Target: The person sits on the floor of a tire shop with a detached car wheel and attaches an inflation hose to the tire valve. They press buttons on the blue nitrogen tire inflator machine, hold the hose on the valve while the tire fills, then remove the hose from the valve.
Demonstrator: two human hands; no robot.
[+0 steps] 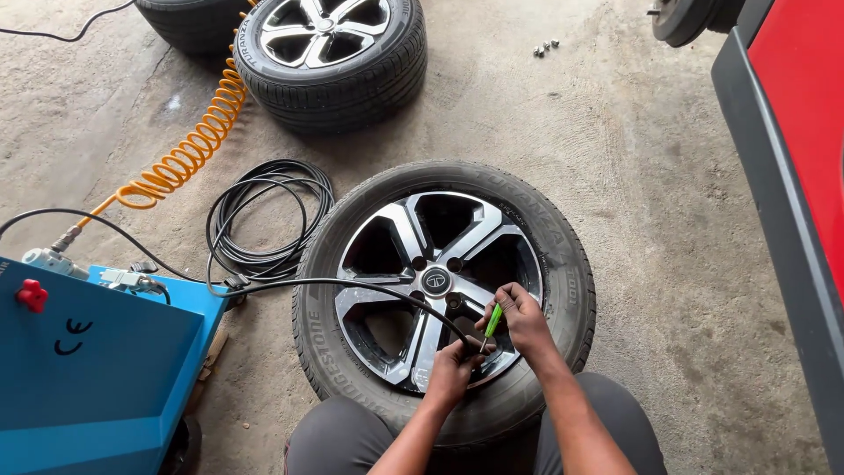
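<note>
A car wheel (444, 286) with a silver and black alloy rim lies flat on the concrete floor in front of my knees. My left hand (454, 369) grips the end of a black hose (369, 286) at the rim's near edge. My right hand (519, 317) holds a small green-handled tool (492, 321) pointed down at the same spot, right beside the left hand. Both hands touch the rim area between two spokes.
A blue machine (97, 369) stands at the left, with the black hose and an orange coiled air line (189, 149) running from it. A coil of black cable (264, 215) lies beside the wheel. A second wheel (334, 53) lies farther back. A red car body (791, 132) is at the right.
</note>
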